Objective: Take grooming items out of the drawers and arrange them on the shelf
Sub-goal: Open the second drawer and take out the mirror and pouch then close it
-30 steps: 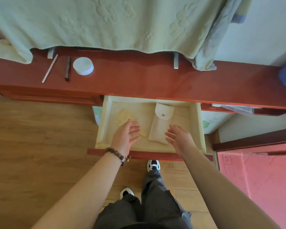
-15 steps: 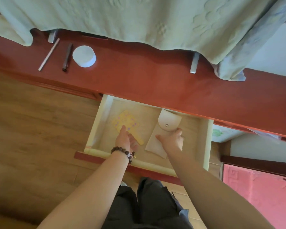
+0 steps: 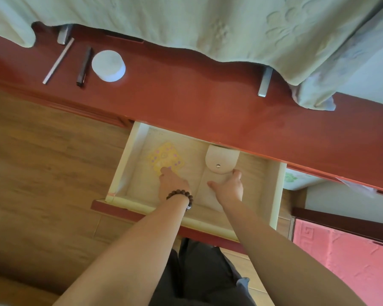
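Inside the open drawer, the left hand presses the yellow patterned comb at its left side while the right hand grasps the beige snap pouch beside it; each likely needs a firm grip before lifting to the shelf.

**Pretty sure this was somebody's bedroom at home**

A pale green embossed blanket hung over the 12 o'clock edge, draped above a glossy red-brown wooden shelf. Wood-look flooring ran along 9 o'clock, and a pink patterned mat sat at 4 o'clock. The open drawer below the shelf looked like ordinary household furniture, nothing commercial.
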The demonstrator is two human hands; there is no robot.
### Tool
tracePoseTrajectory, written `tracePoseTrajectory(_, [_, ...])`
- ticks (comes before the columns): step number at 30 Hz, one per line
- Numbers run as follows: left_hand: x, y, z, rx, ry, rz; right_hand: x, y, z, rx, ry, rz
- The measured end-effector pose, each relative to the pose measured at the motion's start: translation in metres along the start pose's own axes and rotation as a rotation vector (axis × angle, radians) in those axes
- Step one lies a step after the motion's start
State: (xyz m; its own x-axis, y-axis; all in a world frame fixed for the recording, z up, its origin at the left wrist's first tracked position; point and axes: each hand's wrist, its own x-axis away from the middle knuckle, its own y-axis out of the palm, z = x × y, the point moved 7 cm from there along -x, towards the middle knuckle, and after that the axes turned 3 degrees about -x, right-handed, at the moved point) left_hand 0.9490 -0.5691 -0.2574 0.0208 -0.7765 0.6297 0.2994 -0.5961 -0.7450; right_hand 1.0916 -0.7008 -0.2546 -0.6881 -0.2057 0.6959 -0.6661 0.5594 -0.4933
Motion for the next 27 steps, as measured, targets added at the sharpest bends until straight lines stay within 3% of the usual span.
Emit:
tracePoseTrajectory(7, [0.000,-0.010,-0.014,0.014,-0.034,0.033,0.004,-0.004,-0.002,-0.021,-0.043,-0.010])
tracePoseTrajectory(11, [-0.001,-0.013,-0.019,0.168,-0.050,-0.016,0.012,-0.004,0.000,-0.035,-0.056,-0.049])
tracePoseTrajectory(15, [0.004,-0.016,-0.016,0.376,0.027,-0.214,0.022,-0.008,0.005,-0.102,-0.027,-0.138])
tracePoseTrajectory(19, [0.022,-0.028,-0.026,0.713,-0.057,-0.407,0.030,-0.023,-0.003,-0.145,-0.081,-0.241])
tracePoseTrajectory(27, [0.052,-0.067,-0.034,0.751,0.045,-0.436,0.047,-0.042,-0.018,-0.186,-0.123,-0.409])
